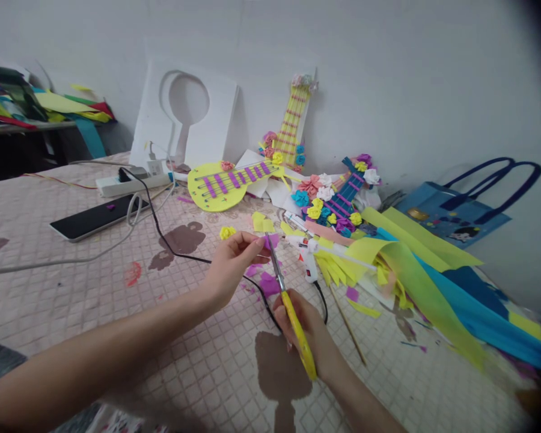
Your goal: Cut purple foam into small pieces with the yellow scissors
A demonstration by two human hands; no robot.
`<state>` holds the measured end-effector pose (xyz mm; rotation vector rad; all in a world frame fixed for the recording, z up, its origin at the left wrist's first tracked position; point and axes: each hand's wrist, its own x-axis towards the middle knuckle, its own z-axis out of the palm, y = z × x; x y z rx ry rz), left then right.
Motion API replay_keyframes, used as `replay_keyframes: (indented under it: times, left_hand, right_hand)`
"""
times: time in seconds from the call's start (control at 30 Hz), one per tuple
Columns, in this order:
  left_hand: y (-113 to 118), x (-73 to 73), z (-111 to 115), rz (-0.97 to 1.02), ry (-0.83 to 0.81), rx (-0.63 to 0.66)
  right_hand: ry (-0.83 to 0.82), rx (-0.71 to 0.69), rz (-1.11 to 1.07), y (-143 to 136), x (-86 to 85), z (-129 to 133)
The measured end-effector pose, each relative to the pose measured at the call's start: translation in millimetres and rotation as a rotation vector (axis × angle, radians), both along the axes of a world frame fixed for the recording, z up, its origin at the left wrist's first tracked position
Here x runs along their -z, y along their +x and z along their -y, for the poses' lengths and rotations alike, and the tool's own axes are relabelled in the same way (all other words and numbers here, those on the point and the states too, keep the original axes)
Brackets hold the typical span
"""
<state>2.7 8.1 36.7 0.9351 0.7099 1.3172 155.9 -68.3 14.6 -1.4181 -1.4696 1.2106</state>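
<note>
Between the thumb and fingers of my left hand (237, 263) is a small purple paper piece (272, 241). My right hand (304, 322) grips yellow-handled scissors (297, 331), whose blades point up and away and meet the purple piece. Beneath the hands, more purple scraps (269, 284) lie on the quilted cloth (198, 367). Just beyond my left fingers are small yellow paper pieces (262, 222) and a yellow paper flower (228, 232).
A white glue gun (310, 264) and a thin stick (349, 328) lie right of the hands. Paper guitars (219, 187) stand behind. Yellow and blue paper strips (415, 270), a blue bag (455, 210), a tablet (97, 219) and a power strip (110, 185) surround the work; a black cable passes beneath.
</note>
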Motion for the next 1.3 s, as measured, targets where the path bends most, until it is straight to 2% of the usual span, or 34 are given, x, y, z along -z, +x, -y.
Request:
replay_keyframes:
  times: [0.27, 0.47, 0.6, 0.67, 0.73, 0.83, 0.9, 1.07, 1.3]
  left_hand:
    - [-1.9, 2.5, -3.1, 0.014, 0.011, 0.016]
    - [-5.0, 2.4, -8.4, -0.018, -0.038, 0.039]
    - [-10.5, 3.9, -18.4, -0.059, -0.074, 0.083]
    - [-12.6, 5.0, -21.6, -0.127, -0.082, 0.156]
    - [-13.0, 6.6, -21.1, -0.236, -0.072, 0.288]
    - [-10.6, 10.3, -14.3, -0.363, -0.023, 0.488]
    - [-8.5, 13.1, -8.9, -0.399, 0.012, 0.561]
    - [-6.4, 16.1, -4.4, -0.470, 0.038, 0.609]
    - [-4.8, 15.9, -3.2, -0.495, 0.047, 0.658]
  right_hand:
    - [-0.002, -0.006, -0.014, 2.8, 17.9, -0.5]
    - [-0.115, -0.043, -0.182, 5.8, 10.6, -0.2]
    - [-0.109, -0.010, -0.297, 12.7, 6.5, -2.8]
    - [-0.105, 0.020, -0.322, 15.5, 4.4, -4.6]
    - [-0.100, 0.063, -0.317, 16.8, 2.0, -6.1]
    - [-0.058, 0.135, -0.274, 16.6, -2.3, -7.1]
    - [-0.030, 0.178, -0.259, 15.8, -5.4, -6.8]
    - [0.002, 0.225, -0.290, 14.0, -11.3, -6.1]
    - [0.029, 0.234, -0.299, 15.1, -8.8, -6.6]
